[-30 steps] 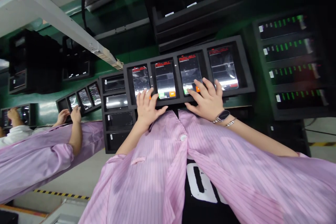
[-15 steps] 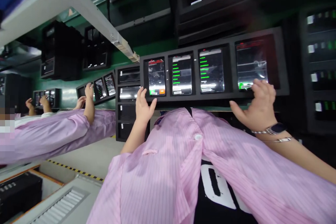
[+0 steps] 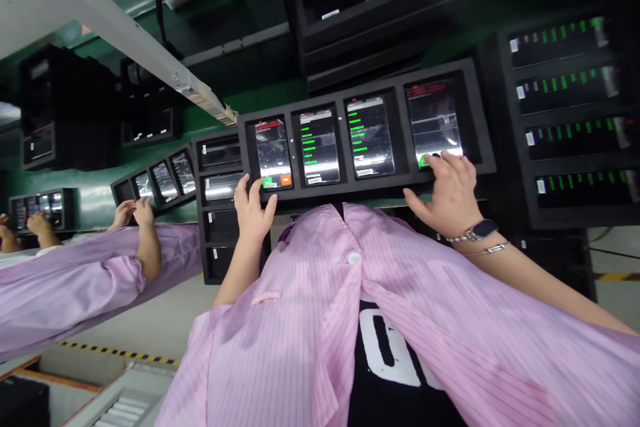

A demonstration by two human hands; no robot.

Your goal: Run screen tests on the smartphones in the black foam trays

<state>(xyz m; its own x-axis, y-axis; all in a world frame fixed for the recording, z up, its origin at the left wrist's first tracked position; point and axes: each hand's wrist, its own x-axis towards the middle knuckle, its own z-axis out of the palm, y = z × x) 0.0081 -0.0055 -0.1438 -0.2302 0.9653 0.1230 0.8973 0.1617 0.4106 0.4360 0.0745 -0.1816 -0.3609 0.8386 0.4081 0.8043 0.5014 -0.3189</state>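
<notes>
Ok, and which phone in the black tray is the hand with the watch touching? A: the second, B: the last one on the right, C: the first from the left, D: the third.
B. The right hand has its fingers on the bottom of the rightmost phone, beside its green button.

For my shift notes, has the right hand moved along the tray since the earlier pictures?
Yes. The right hand has moved rightward along the black tray, from across the two right-hand phones to the end phone alone.
</notes>
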